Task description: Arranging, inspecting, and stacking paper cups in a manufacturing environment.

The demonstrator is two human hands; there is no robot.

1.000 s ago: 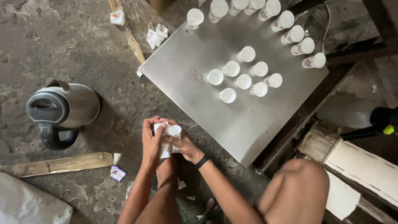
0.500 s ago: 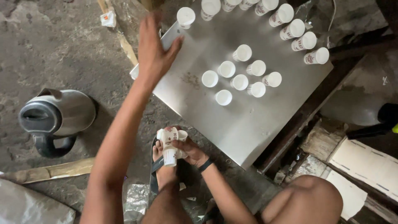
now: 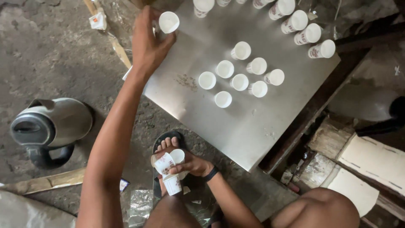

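Rough grey concrete floor [image 3: 50, 55] lies under a low metal worktop [image 3: 236, 122], a bare steel sheet set at an angle. On the worktop stands a cluster of white paper cups [image 3: 240, 74], all upright with mouths toward the camera, and a further row of cups [image 3: 301, 25] runs along its far edge.

The left hand [image 3: 147, 44] reaches out over the worktop's near-left corner, fingers closed around a single cup [image 3: 168, 22]. That cup stands roughly upright, its open mouth turned up toward the camera and its long axis pointing down toward the sheet; whether its base touches the metal cannot be told.

The right hand [image 3: 187, 164] stays low, above a sandalled foot [image 3: 166, 145], clamped on a short stack of cups [image 3: 171, 171]. The stack lies tilted, its long axis running slantwise from upper right to lower left, one open mouth showing at the upper end.

An electric kettle [image 3: 48, 126], steel with a dark lid and handle, sits on the floor to the left, well apart from the worktop, with a wooden strip [image 3: 46, 182] just below it.
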